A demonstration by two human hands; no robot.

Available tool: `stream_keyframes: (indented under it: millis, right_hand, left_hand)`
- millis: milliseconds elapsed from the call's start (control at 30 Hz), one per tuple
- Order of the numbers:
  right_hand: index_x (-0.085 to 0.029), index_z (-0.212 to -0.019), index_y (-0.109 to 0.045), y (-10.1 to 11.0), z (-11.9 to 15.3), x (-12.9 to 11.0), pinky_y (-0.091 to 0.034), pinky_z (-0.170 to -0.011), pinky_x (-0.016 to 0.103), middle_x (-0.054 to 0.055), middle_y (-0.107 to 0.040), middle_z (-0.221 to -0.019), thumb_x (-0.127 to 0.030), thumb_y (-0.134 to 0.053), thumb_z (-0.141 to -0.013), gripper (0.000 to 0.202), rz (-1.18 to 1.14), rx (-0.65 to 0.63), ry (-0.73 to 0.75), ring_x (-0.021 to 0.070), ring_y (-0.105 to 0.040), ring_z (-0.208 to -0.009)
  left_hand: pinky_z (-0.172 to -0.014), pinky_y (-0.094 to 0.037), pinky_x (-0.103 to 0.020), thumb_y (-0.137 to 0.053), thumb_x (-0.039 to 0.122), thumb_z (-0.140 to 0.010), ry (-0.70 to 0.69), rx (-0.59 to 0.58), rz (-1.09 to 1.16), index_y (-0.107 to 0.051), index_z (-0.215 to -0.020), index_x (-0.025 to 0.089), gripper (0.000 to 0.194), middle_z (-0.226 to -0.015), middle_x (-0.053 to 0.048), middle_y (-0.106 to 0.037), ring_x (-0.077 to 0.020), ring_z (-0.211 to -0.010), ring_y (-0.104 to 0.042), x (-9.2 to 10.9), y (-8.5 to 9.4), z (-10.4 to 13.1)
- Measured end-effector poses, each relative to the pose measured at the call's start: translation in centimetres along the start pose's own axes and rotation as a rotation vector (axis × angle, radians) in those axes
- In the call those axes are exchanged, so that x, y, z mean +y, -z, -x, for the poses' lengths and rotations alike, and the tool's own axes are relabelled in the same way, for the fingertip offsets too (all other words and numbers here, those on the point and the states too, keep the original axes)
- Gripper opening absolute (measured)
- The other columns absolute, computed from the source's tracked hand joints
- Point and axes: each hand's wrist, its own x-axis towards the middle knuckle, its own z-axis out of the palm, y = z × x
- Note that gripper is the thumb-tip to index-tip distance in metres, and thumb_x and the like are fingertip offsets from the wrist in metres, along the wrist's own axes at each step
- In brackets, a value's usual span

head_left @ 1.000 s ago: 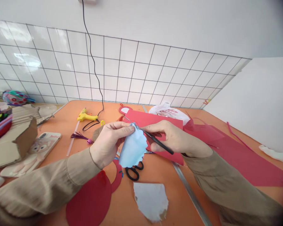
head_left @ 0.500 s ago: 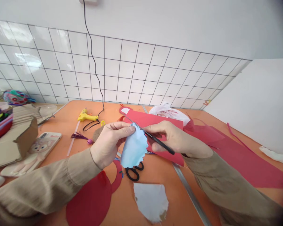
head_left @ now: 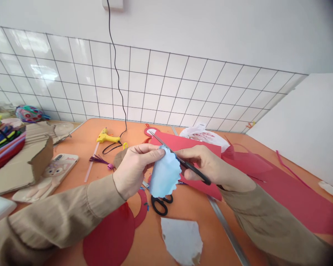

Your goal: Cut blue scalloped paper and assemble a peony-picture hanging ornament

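Observation:
A light blue piece of paper [head_left: 165,175] with a scalloped right edge hangs from my left hand [head_left: 137,168], its top pinched between thumb and fingers. My right hand [head_left: 204,164] is closed around black-handled scissors [head_left: 195,170]. Their blades point up and left across the top edge of the paper, close to my left fingertips. Part of the scissor grip is hidden by my right fingers. Below the paper, a second pair of black-handled scissors [head_left: 159,207] lies on the orange table [head_left: 152,244], its blades mostly covered from view.
Red sheets [head_left: 283,188] spread across the right side, near a white plastic bag [head_left: 202,135]. A grey-white scrap [head_left: 182,238] and a red disc [head_left: 111,236] lie in front. To the left are a yellow glue gun [head_left: 107,136], a phone [head_left: 48,177] and cardboard [head_left: 19,162].
The whole view has shifted slightly, so everything appears farther right. Both hands keep their grips on the paper and scissors, and the blades look a little more open at the paper's top.

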Motion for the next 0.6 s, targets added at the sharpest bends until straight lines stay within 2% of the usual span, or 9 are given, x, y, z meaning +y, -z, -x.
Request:
stream_keyframes:
  millis: [133,267,500,600]
  right_hand:
    - [-0.014,-0.083,-0.066,-0.16,0.01,-0.16,-0.044,-0.059,0.025,0.000,-0.056,-0.071,-0.045,-0.075,-0.080,0.033,0.018,0.034,-0.017,0.0118,-0.048,-0.064]
    - [-0.014,-0.084,-0.066,-0.01,0.14,-0.15,-0.044,-0.055,0.024,0.000,-0.054,-0.066,-0.060,-0.069,-0.080,0.046,0.022,0.046,-0.041,0.0115,-0.046,-0.060]
    - [-0.013,-0.089,-0.066,0.41,0.49,-0.68,-0.039,-0.052,0.025,-0.001,-0.051,-0.063,-0.073,-0.067,-0.073,0.062,0.095,0.130,-0.063,0.0113,-0.043,-0.056]
    - [-0.014,-0.083,-0.063,0.46,0.51,-0.77,-0.040,-0.053,0.026,0.001,-0.054,-0.065,-0.072,-0.064,-0.076,0.059,0.132,0.095,-0.048,0.0128,-0.046,-0.059]
  left_hand:
    - [-0.058,-0.048,-0.022,-0.078,0.018,-0.072,-0.013,0.004,-0.023,-0.076,-0.064,0.013,0.009,-0.062,-0.004,-0.070,-0.0114,-0.058,-0.062,0.06,-0.03,0.06]
    - [-0.059,-0.049,-0.021,-0.078,0.018,-0.070,-0.020,0.020,-0.027,-0.076,-0.064,0.013,0.008,-0.064,-0.003,-0.071,-0.0108,-0.059,-0.062,-0.02,0.07,0.00]
    - [-0.054,-0.046,-0.020,-0.078,0.018,-0.070,-0.028,0.027,-0.064,-0.075,-0.062,0.014,0.010,-0.059,-0.002,-0.069,-0.0094,-0.055,-0.059,0.11,0.09,-0.09]
    - [-0.056,-0.046,-0.020,-0.078,0.019,-0.070,-0.035,0.020,-0.078,-0.076,-0.063,0.014,0.009,-0.061,-0.002,-0.070,-0.0098,-0.057,-0.060,0.05,0.12,-0.10]
